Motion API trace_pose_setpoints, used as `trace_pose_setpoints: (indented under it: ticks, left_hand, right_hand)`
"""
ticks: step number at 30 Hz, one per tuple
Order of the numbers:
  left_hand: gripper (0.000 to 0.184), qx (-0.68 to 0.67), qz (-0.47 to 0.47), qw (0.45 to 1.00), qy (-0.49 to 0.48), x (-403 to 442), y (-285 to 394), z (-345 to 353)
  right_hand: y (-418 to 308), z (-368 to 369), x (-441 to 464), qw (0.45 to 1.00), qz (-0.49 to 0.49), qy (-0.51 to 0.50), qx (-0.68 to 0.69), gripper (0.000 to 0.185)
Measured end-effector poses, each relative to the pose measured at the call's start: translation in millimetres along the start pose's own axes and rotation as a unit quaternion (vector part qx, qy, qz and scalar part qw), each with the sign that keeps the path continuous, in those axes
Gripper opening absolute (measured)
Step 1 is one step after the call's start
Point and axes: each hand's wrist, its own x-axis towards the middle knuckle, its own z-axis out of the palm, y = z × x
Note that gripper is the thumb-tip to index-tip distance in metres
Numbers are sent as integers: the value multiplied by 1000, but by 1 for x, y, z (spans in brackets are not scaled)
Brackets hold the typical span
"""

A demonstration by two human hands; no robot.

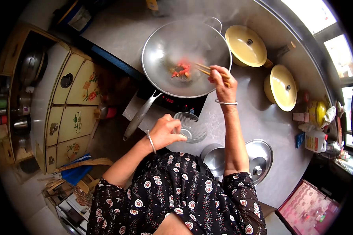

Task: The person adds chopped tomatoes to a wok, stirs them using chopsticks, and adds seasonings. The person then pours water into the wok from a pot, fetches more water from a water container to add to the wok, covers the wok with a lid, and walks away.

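Note:
A large steel wok (161,58) sits on an induction cooker (176,102) with a lit red display, its long handle (141,115) angled toward the lower left. Red chopped pieces of food (181,69) lie in the bottom of the wok, and steam rises over them. My right hand (224,83) grips a pair of chopsticks (202,68) whose tips reach into the wok beside the food. In front of the cooker, my left hand (168,130) pinches the rim of a clear glass bowl (194,132). The bowl is tilted and looks empty.
Two yellow pots with lids, one behind (239,43) and one nearer (282,88), stand on the right. A steel pot (215,156) and a metal lid (266,156) are close to my body. Bottles, including a white jug (315,141), crowd the window side. A floral cabinet (74,105) stands left.

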Motion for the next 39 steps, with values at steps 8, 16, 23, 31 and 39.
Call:
trace_pose_setpoints:
  ticks: [8, 16, 23, 31, 39]
  left_hand:
    - [34, -9, 68, 995, 77, 30, -16, 78]
    - [37, 25, 98, 991, 86, 63, -39, 135]
    - [36, 11, 102, 988, 118, 78, -55, 164]
    - [35, -104, 104, 985, 87, 90, -63, 173]
    - [25, -33, 72, 997, 1, 87, -69, 173]
  right_hand:
    - [8, 12, 6, 992, -54, -6, -111, 9]
    - [11, 26, 0, 982, -107, -80, -137, 11]
    - [13, 7, 32, 974, -117, -5, -194, 10]
    - [-53, -16, -21, 985, -111, 1, -130, 13]
    - [-90, -150, -86, 946, -72, 310, -57, 19]
